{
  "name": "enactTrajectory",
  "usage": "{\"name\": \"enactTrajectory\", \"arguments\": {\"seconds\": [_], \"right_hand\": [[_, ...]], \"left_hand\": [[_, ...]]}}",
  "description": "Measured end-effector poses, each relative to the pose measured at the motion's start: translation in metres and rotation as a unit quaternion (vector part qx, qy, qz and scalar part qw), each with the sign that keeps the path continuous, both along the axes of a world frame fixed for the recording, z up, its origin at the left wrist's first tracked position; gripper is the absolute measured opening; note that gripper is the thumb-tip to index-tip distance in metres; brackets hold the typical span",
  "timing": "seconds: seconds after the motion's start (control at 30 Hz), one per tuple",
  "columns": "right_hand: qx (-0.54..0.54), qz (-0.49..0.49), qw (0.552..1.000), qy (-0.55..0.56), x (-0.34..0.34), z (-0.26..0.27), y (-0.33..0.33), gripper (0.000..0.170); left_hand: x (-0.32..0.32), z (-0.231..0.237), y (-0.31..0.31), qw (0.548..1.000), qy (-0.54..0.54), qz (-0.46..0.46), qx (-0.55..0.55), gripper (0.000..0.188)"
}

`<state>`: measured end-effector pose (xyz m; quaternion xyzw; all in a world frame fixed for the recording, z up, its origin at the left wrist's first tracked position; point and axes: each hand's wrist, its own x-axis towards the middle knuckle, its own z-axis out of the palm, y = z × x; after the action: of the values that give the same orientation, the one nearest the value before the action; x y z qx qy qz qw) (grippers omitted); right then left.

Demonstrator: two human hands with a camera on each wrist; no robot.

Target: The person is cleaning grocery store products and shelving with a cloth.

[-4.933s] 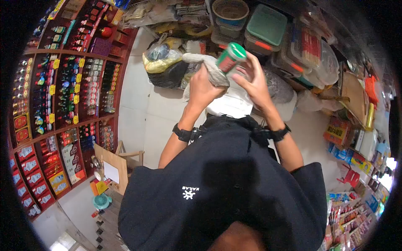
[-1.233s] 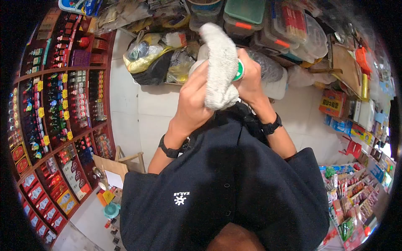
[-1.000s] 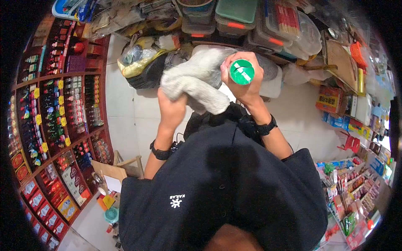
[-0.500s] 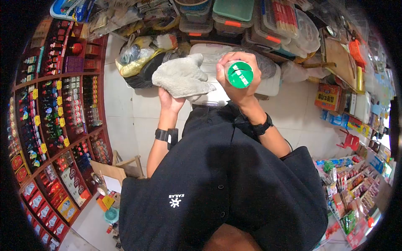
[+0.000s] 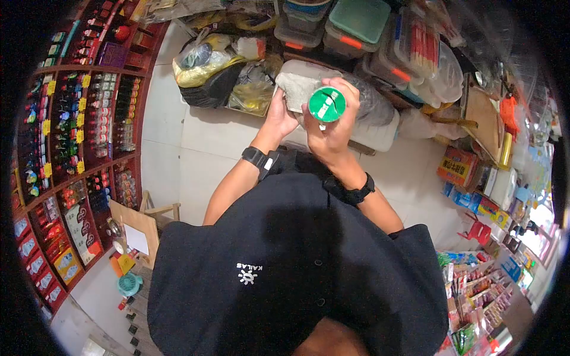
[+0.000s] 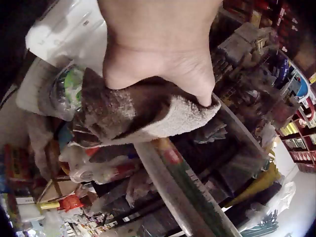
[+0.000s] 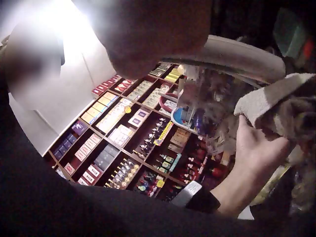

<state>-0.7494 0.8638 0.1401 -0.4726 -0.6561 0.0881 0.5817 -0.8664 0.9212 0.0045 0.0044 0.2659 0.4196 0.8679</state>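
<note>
My left hand (image 5: 279, 117) grips a grey-white cloth (image 5: 295, 89), which hangs right beside the canister. In the left wrist view the cloth (image 6: 185, 116) bunches under my palm, its terry surface showing, and a long canister body (image 6: 185, 185) with a green and red label runs out below it. My right hand (image 5: 335, 132) is wrapped around this canister, whose green lid (image 5: 327, 104) faces up toward the head camera. From the right wrist, my left hand (image 7: 259, 148) shows with fingers and thumb on the cloth (image 7: 281, 101); my right hand is a dark blur there.
Shelves (image 5: 77, 139) packed with bottles and boxes line the left side. Stacked plastic tubs (image 5: 359, 26) and bagged goods (image 5: 217, 65) lie beyond my hands, with a white lidded bin (image 5: 377, 136) under them. Packaged snacks (image 5: 475, 296) fill a rack at lower right.
Over the last half second my left hand brings the cloth rightward against the canister. Earlier the cloth was spread out apart from it, and before that draped by the lid. My right hand keeps its grip.
</note>
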Motion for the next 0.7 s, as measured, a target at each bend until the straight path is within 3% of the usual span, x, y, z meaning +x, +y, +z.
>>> {"name": "enactTrajectory", "arguments": {"seconds": [0.17,0.2,0.23,0.3,0.33,0.37,0.43,0.5,0.57,0.7], "right_hand": [[0.017,0.018,0.999,0.040,-0.003,-0.015,-0.003,0.061],[0.023,0.029,0.999,0.032,-0.004,-0.014,-0.004,0.060],[0.021,0.030,0.999,0.032,-0.006,-0.014,-0.005,0.060],[0.032,0.036,0.999,0.008,-0.009,-0.012,-0.004,0.060],[0.032,0.033,0.999,0.001,-0.008,-0.010,-0.005,0.061],[0.032,0.035,0.999,0.001,-0.008,-0.010,-0.005,0.061],[0.037,0.020,0.999,0.023,-0.007,-0.011,-0.002,0.061],[0.035,0.016,0.999,0.029,-0.003,-0.011,0.000,0.062],[0.034,0.011,0.999,0.036,-0.002,-0.011,0.002,0.062],[0.022,0.015,0.998,0.057,-0.004,-0.013,0.002,0.063]], "left_hand": [[0.001,0.004,-0.001,0.999,0.013,-0.034,-0.030,0.051],[-0.006,-0.024,0.003,0.991,-0.088,-0.074,0.065,0.042],[-0.010,-0.021,0.002,0.991,-0.089,-0.073,0.063,0.042],[-0.015,-0.015,0.001,0.963,-0.210,-0.121,0.121,0.031],[-0.015,0.003,-0.002,0.981,-0.141,-0.096,0.098,0.023],[-0.013,0.000,-0.002,0.981,-0.140,-0.094,0.098,0.023],[-0.007,-0.005,0.001,0.993,0.094,-0.045,0.059,0.021],[-0.006,-0.007,0.000,0.992,0.105,-0.054,0.054,0.022],[-0.002,0.012,-0.002,0.976,0.211,-0.032,0.048,0.024],[-0.005,0.011,-0.001,0.981,0.187,-0.035,0.033,0.022]]}}
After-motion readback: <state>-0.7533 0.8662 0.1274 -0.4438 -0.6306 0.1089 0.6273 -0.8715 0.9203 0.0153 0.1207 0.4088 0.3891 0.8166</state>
